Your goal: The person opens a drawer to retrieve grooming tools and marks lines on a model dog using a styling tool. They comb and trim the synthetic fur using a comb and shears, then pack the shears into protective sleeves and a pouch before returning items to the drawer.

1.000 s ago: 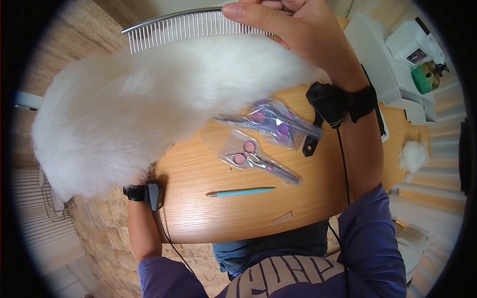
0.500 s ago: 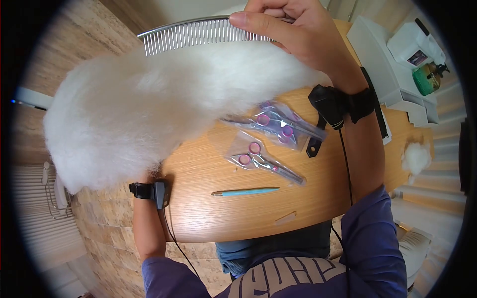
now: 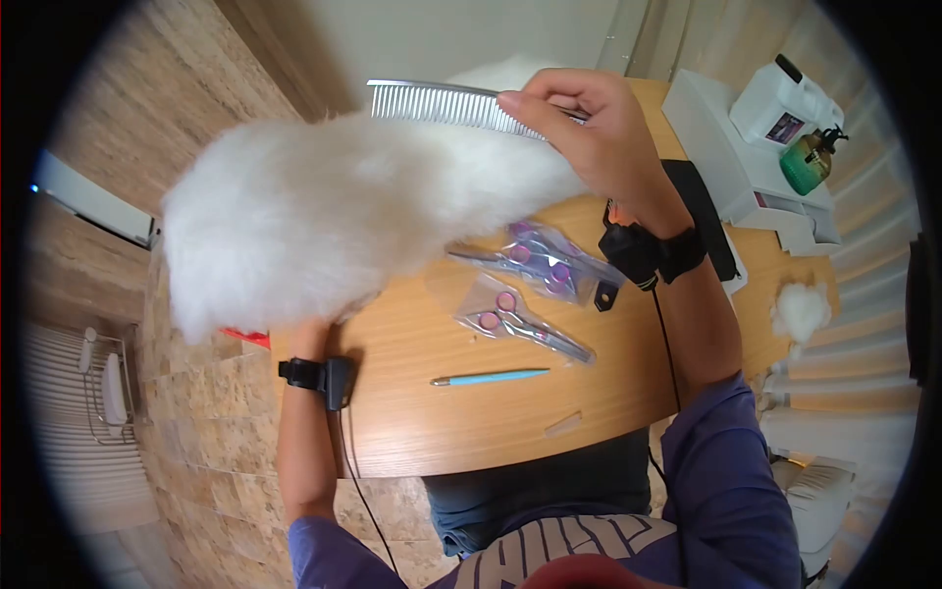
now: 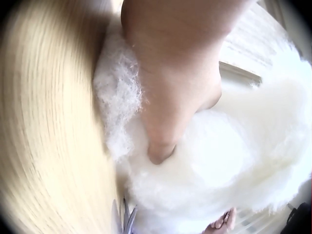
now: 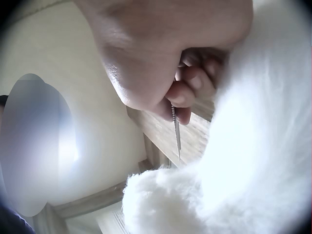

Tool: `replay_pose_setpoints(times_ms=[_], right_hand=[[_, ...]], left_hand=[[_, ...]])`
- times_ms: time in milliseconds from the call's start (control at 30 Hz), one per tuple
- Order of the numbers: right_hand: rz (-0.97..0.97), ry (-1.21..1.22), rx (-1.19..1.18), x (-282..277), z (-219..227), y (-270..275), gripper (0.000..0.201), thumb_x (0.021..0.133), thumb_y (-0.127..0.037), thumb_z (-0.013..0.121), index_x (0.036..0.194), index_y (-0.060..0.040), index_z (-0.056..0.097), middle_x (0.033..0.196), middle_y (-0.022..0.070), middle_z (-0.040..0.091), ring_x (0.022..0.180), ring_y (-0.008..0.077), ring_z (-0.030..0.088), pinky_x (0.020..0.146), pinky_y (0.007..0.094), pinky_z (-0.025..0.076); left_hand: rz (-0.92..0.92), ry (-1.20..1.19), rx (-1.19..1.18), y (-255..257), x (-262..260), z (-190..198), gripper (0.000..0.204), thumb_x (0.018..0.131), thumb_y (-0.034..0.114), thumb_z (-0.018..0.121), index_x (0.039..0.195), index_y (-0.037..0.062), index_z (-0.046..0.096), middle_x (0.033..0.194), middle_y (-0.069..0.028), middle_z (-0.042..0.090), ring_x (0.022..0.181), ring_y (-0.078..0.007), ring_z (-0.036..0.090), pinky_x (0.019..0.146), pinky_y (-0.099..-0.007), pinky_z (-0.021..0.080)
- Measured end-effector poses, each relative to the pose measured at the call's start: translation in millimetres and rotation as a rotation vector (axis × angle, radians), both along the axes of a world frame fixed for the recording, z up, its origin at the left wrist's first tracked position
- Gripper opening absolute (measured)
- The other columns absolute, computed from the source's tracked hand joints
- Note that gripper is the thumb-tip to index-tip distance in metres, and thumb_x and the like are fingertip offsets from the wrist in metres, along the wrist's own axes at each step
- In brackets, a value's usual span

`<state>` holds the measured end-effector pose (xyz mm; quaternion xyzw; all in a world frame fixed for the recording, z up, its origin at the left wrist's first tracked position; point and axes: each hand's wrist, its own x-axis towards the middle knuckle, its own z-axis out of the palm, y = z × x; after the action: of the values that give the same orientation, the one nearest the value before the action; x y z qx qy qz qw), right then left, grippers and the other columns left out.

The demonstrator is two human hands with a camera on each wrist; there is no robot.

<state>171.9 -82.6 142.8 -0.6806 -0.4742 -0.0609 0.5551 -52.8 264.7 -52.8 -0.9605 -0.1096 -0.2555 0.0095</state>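
Observation:
A large mass of fluffy white fur (image 3: pixel 285 216) stretches across the upper left over the table's edge. My left hand (image 4: pixel 170 87) grips its near underside, the thumb sunk into the fur in the left wrist view; the other fingers are hidden. Up at the far side, my right hand (image 3: pixel 601 133) pinches a metal comb (image 3: pixel 432 104) by its right end between thumb and curled fingers. The comb's teeth point down at the fur's upper edge. From the right wrist view, the comb (image 5: pixel 177 134) appears edge-on beside the fur.
Packaged scissors (image 3: pixel 520 319) and more bagged scissors (image 3: pixel 540 260) lie on the wooden table (image 3: pixel 412 422), with a blue pen-like tool (image 3: pixel 491 377) nearer me. To the right are a white organizer (image 3: pixel 726 147), a green spray bottle (image 3: pixel 807 165) and a fur tuft (image 3: pixel 802 311).
The comb, in my right hand, has moved right and lower in the head view, tilting down to the right. The fur and my left hand appear shifted right as the head view moves.

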Motion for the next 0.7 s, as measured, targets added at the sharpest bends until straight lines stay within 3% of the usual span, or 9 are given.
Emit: replay_pose_setpoints(times_ms=[67,200,333,467,533,567,600,667,700], right_hand=[[-0.015,0.172,0.039,-11.8,-4.5,-13.7,0.026,0.097,-0.019,0.073,0.083,0.0028,0.071,0.065,-0.0023,0.062,0.061,0.0017,0.048,0.055,0.0213,0.035],[-0.109,0.189,-0.054,-24.3,-35.3,-42.1,0.023,0.097,-0.016,0.072,0.085,0.0035,0.071,0.065,-0.0033,0.062,0.062,0.0005,0.047,0.055,0.0210,0.035],[-0.149,0.314,-0.081,-34.7,-73.0,-58.4,0.019,0.097,-0.013,0.072,0.087,0.0036,0.071,0.066,-0.0027,0.063,0.063,0.0008,0.049,0.056,0.0201,0.038],[-0.126,0.275,-0.044,-43.4,-99.0,-65.6,0.019,0.096,-0.014,0.072,0.088,0.0027,0.071,0.068,-0.0003,0.066,0.061,0.0021,0.054,0.057,0.0215,0.043],[-0.156,0.224,-0.183,-47.5,-93.1,-74.4,0.019,0.096,-0.016,0.073,0.089,0.0016,0.072,0.066,-0.0013,0.064,0.060,0.0025,0.053,0.056,0.0214,0.042],[-0.171,0.139,-0.182,-44.7,-97.0,-81.0,0.020,0.096,-0.018,0.075,0.089,0.0005,0.073,0.065,-0.0010,0.064,0.058,0.0035,0.054,0.053,0.0230,0.041],[-0.190,0.182,-0.159,-43.2,-100.8,-87.8,0.020,0.096,-0.018,0.075,0.089,0.0005,0.073,0.065,-0.0010,0.064,0.058,0.0035,0.054,0.053,0.0230,0.041],[-0.246,0.269,-0.163,-38.4,-108.2,-100.0,0.022,0.095,-0.021,0.075,0.089,0.0003,0.073,0.064,0.0000,0.065,0.057,0.0037,0.055,0.051,0.0251,0.039],[-0.272,0.302,-0.135,-33.3,-112.0,-100.9,0.022,0.095,-0.021,0.075,0.089,0.0003,0.073,0.064,0.0000,0.065,0.057,0.0037,0.055,0.051,0.0251,0.039]], left_hand=[[-0.001,-0.042,0.038,3.7,7.3,4.2,0.028,0.093,0.009,0.071,0.120,0.0089,0.072,0.113,-0.0152,0.073,0.103,-0.0314,0.069,0.092,-0.0404,0.054],[0.008,-0.122,0.108,-3.9,20.0,1.6,0.027,0.092,0.010,0.072,0.118,0.0068,0.071,0.110,-0.0148,0.073,0.099,-0.0314,0.070,0.089,-0.0412,0.054],[0.041,-0.157,0.216,8.8,-11.2,-1.9,0.026,0.091,0.012,0.074,0.116,0.0047,0.071,0.106,-0.0144,0.074,0.096,-0.0313,0.070,0.086,-0.0420,0.055],[-0.002,-0.115,0.439,6.3,1.2,7.0,0.027,0.090,0.014,0.076,0.114,0.0025,0.071,0.103,-0.0140,0.074,0.092,-0.0313,0.070,0.082,-0.0428,0.056],[-0.060,-0.088,0.570,6.0,2.1,12.7,0.027,0.090,0.015,0.076,0.113,0.0015,0.071,0.101,-0.0138,0.074,0.090,-0.0312,0.070,0.081,-0.0432,0.057],[-0.082,-0.384,-0.269,12.4,16.1,6.3,0.033,0.087,0.010,0.077,0.116,-0.0007,0.067,0.113,-0.0161,0.071,0.098,-0.0304,0.067,0.090,-0.0441,0.053],[-0.106,-0.341,-0.249,17.0,14.1,3.3,0.033,0.087,0.010,0.077,0.116,-0.0007,0.067,0.113,-0.0161,0.071,0.098,-0.0304,0.067,0.090,-0.0441,0.053],[-0.166,-0.654,-0.316,-29.6,18.8,32.3,0.038,0.097,0.013,0.068,0.131,-0.0021,0.057,0.127,-0.0115,0.065,0.108,-0.0277,0.063,0.102,-0.0439,0.049],[-0.224,-0.566,-0.110,-47.1,17.6,49.9,0.054,0.089,0.002,0.076,0.136,-0.0045,0.049,0.136,-0.0130,0.057,0.114,-0.0234,0.059,0.103,-0.0403,0.050]])
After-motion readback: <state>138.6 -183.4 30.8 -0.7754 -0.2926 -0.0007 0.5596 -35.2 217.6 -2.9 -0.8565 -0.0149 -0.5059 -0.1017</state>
